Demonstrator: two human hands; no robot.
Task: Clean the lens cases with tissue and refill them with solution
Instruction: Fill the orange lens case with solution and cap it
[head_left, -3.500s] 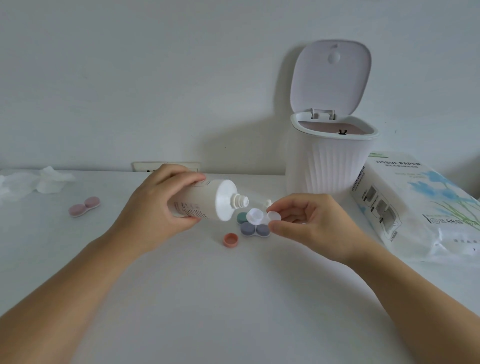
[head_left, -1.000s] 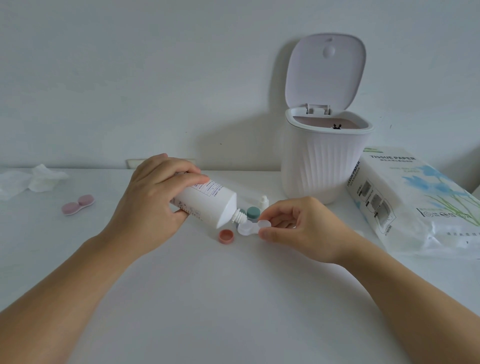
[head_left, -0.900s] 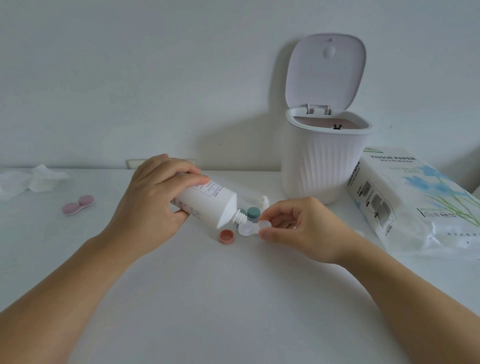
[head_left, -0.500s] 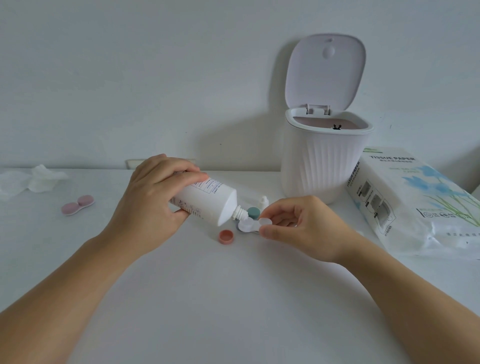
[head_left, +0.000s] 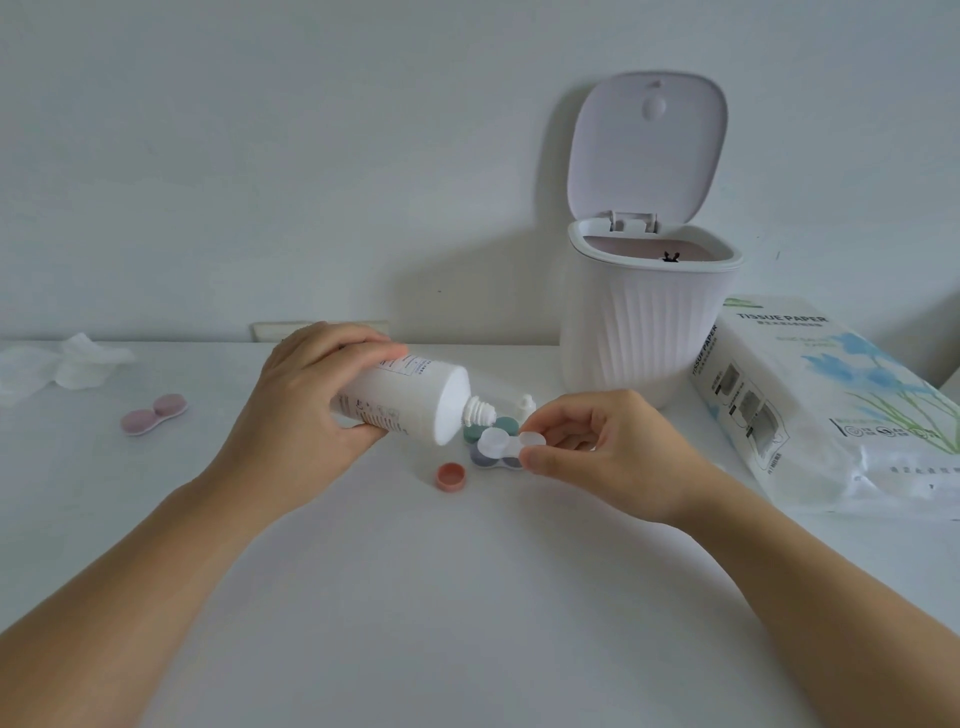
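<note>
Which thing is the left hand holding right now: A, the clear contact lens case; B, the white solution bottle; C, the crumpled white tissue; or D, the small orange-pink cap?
B: the left hand is wrapped round the white solution bottle, tipped with its nozzle toward the clear plastic lens case that the right hand pinches.

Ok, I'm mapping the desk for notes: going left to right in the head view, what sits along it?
Crumpled tissue → pink lens case → solution bottle → white bin → tissue paper pack.
</note>
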